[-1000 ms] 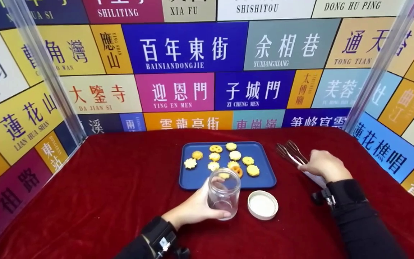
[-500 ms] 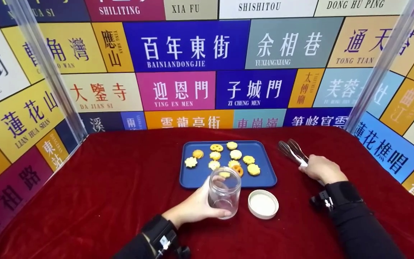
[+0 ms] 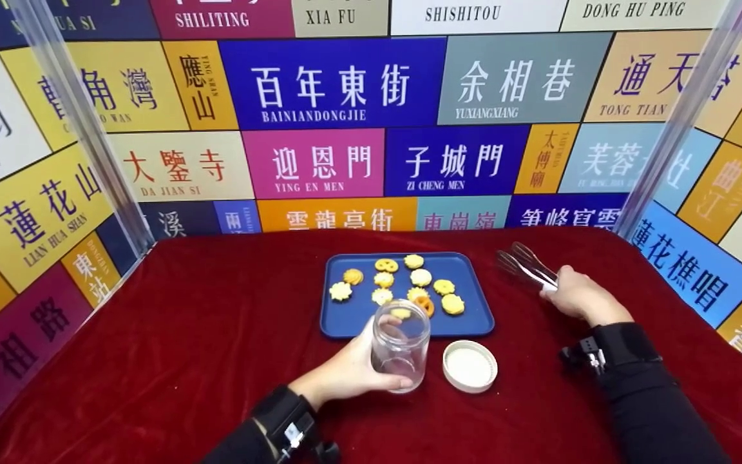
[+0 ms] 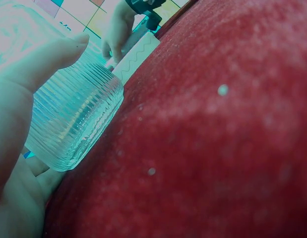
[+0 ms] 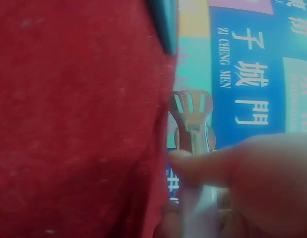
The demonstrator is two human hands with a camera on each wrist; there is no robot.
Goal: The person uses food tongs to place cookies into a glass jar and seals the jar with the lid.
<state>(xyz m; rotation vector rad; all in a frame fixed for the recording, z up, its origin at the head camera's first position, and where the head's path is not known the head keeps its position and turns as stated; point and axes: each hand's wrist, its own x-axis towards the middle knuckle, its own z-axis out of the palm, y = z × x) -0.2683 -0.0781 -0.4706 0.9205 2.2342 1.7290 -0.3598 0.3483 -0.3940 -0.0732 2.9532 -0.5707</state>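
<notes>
My left hand (image 3: 351,370) grips a clear ribbed glass jar (image 3: 402,354), its uncovered mouth tilted up in front of the tray; no contents show inside. Thumb and fingers wrap the jar in the left wrist view too. At right, my right hand (image 3: 587,298) holds a pair of metal food tongs (image 3: 525,265) with slotted ends and a pale handle. In the right wrist view the thumb lies along the tongs (image 5: 195,124), with nothing between their ends. Behind the jar, a blue tray (image 3: 345,325) bears several cookies (image 3: 420,277), including pretzel-shaped ones.
A round cream lid (image 3: 469,366) lies inside up on the dark red cloth (image 3: 216,361), just right of the jar. Upright panels with printed street names (image 3: 332,84) stand behind the table and along both sides, with clear corner posts (image 3: 674,148).
The right hand has shifted slightly, and the tongs' ends sit a little farther back than a second ago. The left hand and jar stay in place; the cookies have not moved.
</notes>
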